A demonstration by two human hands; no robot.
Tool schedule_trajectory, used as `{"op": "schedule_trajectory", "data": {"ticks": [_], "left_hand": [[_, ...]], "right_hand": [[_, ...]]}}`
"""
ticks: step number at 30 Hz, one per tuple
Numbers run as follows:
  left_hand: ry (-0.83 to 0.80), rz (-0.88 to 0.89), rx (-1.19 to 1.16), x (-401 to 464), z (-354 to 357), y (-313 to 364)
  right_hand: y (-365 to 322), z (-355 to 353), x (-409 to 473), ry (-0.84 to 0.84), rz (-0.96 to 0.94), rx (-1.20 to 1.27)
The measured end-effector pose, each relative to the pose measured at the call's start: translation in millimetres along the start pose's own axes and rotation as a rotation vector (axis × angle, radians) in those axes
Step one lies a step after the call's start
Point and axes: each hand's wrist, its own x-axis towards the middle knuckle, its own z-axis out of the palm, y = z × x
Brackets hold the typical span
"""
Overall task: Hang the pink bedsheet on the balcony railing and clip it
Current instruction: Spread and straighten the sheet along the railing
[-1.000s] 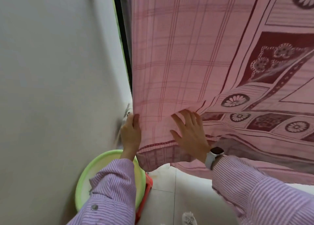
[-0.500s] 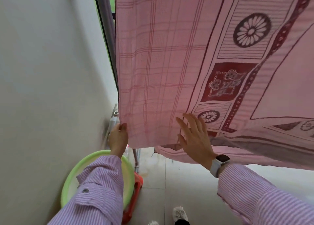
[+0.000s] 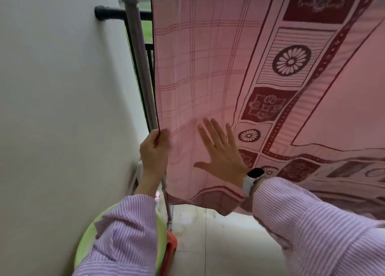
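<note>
The pink bedsheet (image 3: pixel 208 67), checked at the left and patterned with dark red flowers at the right, hangs down over the black balcony railing (image 3: pixel 123 15). My left hand (image 3: pixel 153 152) pinches the sheet's left edge low down, beside the wall. My right hand (image 3: pixel 220 152) lies flat and spread against the cloth just to the right, a white watch on its wrist. No clip is in view. The sheet's lower hem folds back under my right forearm.
A white wall (image 3: pixel 62 109) closes the left side. A grey pipe (image 3: pixel 137 52) runs down beside the railing. A green basin (image 3: pixel 85 244) sits on a red stool (image 3: pixel 170 248) under my left arm. Tiled floor (image 3: pixel 218 244) lies below the sheet.
My view has tilted up, showing the railing's top bar. My left hand has shifted up the sheet's left edge and my right hand has opened flat and slid up the cloth.
</note>
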Motion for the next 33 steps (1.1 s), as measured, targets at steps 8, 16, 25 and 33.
{"op": "schedule_trajectory", "data": {"ticks": [8, 16, 25, 33], "left_hand": [[0.009, -0.049, -0.063, -0.6, -44.9, -9.0], [0.031, -0.055, 0.141, 8.2, -49.4, -48.8], [0.080, -0.256, 0.390, 20.3, -47.6, -99.9], [0.047, -0.139, 0.387, -1.7, 22.7, -80.7]], "right_hand": [[-53.6, 16.0, 28.9, 0.289, 0.033, 0.150], [-41.2, 18.2, 20.9, 0.273, 0.031, 0.018], [25.2, 16.5, -36.5, -0.051, 0.184, -0.104], [70.5, 7.1, -80.0, -0.007, 0.410, -0.031]]}}
